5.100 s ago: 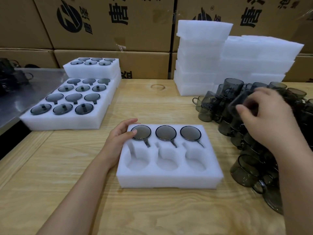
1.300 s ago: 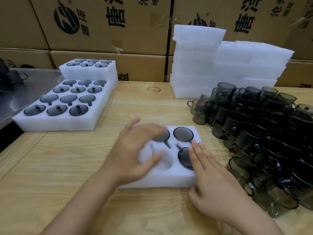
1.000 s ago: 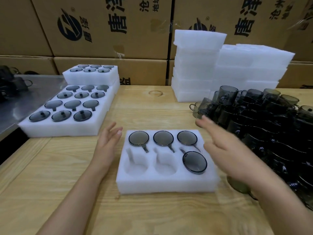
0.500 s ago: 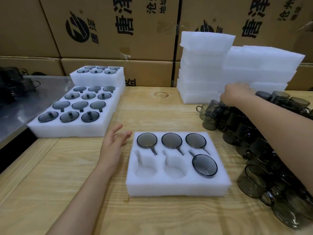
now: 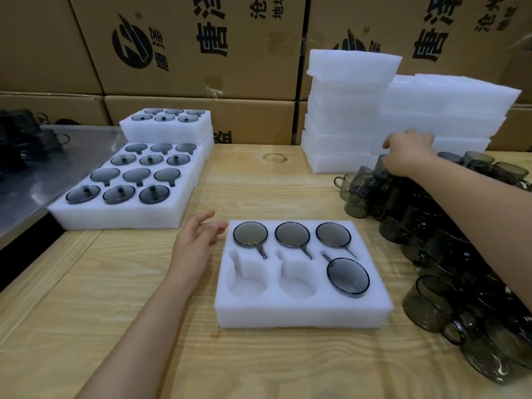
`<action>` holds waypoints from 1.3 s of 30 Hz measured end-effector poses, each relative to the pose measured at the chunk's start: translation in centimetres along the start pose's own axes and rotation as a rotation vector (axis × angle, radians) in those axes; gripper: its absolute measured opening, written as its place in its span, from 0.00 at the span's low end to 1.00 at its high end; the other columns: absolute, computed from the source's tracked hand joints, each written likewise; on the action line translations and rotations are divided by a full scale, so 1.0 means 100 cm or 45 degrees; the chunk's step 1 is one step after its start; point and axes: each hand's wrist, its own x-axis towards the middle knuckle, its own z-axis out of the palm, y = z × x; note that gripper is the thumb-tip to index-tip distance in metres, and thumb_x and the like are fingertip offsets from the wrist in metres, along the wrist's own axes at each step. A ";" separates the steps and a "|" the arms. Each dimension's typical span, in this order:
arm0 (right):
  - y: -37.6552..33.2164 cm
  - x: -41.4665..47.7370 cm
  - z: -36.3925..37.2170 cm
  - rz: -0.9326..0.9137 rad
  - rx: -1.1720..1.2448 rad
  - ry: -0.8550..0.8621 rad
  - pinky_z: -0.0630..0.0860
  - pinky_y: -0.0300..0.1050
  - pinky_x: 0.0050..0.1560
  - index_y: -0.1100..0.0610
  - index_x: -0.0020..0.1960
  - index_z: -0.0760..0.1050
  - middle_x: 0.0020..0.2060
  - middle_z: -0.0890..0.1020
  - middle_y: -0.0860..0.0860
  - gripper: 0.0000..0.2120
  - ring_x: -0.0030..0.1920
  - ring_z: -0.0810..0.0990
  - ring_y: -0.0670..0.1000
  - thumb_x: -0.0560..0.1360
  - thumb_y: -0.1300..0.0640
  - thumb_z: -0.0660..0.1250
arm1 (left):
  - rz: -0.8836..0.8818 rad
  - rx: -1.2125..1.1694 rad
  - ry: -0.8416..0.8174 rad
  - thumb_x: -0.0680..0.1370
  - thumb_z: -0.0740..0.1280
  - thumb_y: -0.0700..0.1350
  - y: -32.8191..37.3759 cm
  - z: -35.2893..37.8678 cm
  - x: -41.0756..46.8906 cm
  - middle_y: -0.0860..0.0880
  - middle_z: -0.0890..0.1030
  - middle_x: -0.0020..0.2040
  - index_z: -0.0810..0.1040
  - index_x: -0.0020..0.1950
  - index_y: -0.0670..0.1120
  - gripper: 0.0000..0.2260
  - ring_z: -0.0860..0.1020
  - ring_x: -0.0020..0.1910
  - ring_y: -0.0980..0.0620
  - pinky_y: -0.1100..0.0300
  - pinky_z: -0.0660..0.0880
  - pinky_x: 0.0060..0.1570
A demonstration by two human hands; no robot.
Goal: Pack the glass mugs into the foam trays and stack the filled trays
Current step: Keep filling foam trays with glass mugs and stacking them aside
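Centre foam tray, long axis left-right: six pockets, four mugs seated, near-left and near-middle pockets vacant. The three far mugs' handles point near-right; the near-right mug has its handle pointing far-left. Left hand lies just left of the tray, fingers loosely spread, holding nothing. Right hand is on the far end of the loose mug pile; its grip cannot be told.
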 end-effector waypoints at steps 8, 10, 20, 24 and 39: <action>-0.039 -0.056 -0.036 -0.151 0.307 0.130 0.66 0.52 0.56 0.55 0.65 0.71 0.62 0.65 0.59 0.19 0.65 0.58 0.64 0.76 0.64 0.56 | 0.105 0.078 -0.009 0.79 0.61 0.34 0.008 0.005 -0.007 0.52 0.85 0.41 0.78 0.53 0.48 0.11 0.82 0.41 0.57 0.53 0.77 0.51; -0.055 -0.094 -0.027 -0.276 0.347 0.103 0.63 0.49 0.52 0.53 0.66 0.70 0.60 0.67 0.58 0.20 0.64 0.61 0.62 0.76 0.65 0.55 | 0.180 0.149 0.017 0.79 0.62 0.33 0.014 0.005 -0.011 0.51 0.84 0.45 0.78 0.51 0.49 0.12 0.81 0.45 0.58 0.49 0.76 0.55; -0.094 -0.203 0.005 -0.486 0.564 0.093 0.68 0.51 0.57 0.52 0.66 0.68 0.63 0.65 0.52 0.21 0.60 0.59 0.55 0.74 0.65 0.59 | 0.888 0.878 -0.447 0.66 0.68 0.62 0.064 0.036 -0.064 0.56 0.75 0.63 0.66 0.71 0.47 0.37 0.76 0.59 0.56 0.51 0.67 0.65; -0.093 -0.204 0.015 -0.542 0.691 0.092 0.61 0.42 0.54 0.51 0.64 0.70 0.63 0.67 0.50 0.17 0.59 0.61 0.54 0.77 0.61 0.57 | 0.784 1.008 -0.542 0.65 0.65 0.56 0.068 0.069 -0.069 0.49 0.79 0.62 0.55 0.76 0.40 0.44 0.77 0.57 0.49 0.56 0.66 0.62; -0.039 -0.194 0.042 -0.752 2.072 -0.428 0.74 0.38 0.54 0.60 0.67 0.70 0.60 0.78 0.56 0.24 0.60 0.78 0.50 0.70 0.64 0.63 | 0.417 0.467 -0.631 0.67 0.75 0.47 0.054 0.060 -0.063 0.64 0.78 0.58 0.65 0.72 0.55 0.35 0.76 0.60 0.65 0.70 0.69 0.61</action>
